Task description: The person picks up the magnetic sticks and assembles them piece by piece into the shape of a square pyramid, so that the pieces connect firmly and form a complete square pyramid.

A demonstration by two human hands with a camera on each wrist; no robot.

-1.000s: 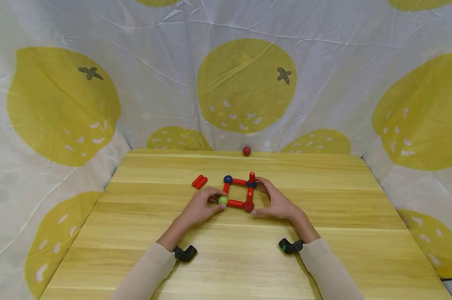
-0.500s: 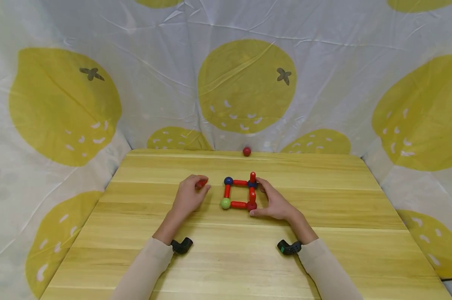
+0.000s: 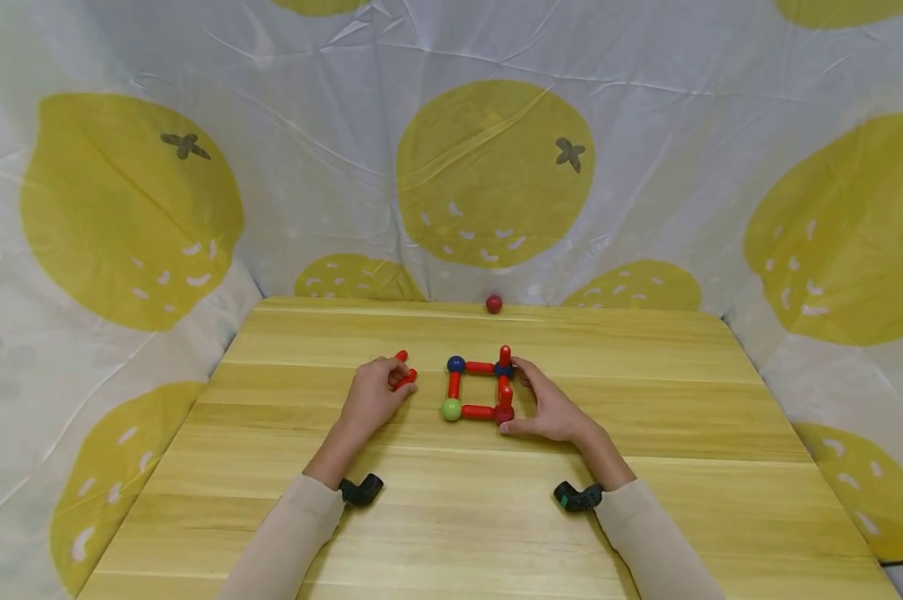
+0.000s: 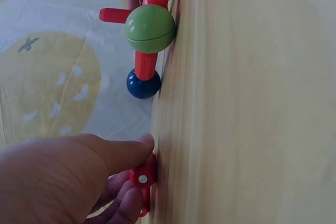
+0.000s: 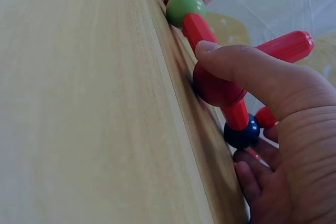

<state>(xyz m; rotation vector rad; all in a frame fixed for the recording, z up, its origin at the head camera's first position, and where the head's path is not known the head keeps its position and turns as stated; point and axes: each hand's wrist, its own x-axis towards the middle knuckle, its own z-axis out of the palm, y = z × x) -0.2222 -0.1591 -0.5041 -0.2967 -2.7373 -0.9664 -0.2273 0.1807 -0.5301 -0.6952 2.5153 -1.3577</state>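
Observation:
A square of red magnetic rods and balls lies on the table, with a green ball (image 3: pixel 451 409) at near left, a blue ball (image 3: pixel 456 364) at far left, a dark red ball (image 5: pixel 218 85) at near right and a second blue ball (image 5: pixel 242 131) at far right. From both right-hand corners a red rod stands upright. My right hand (image 3: pixel 552 407) holds that side, thumb on the dark red ball, fingers at the blue one. Left of the square, my left hand (image 3: pixel 370 393) pinches a loose red rod (image 4: pixel 142 177) between thumb and fingers. Another loose rod (image 3: pixel 402 356) lies just beyond it.
A loose red ball (image 3: pixel 494 304) sits at the back edge of the wooden table (image 3: pixel 451 517). Behind the table and along its sides hangs a pale cloth (image 3: pixel 316 167) printed with lemons.
My left hand has left the green ball, moved left to the two loose rods and taken one, and the rods now lie apart. The right hand stays at the square's right side.

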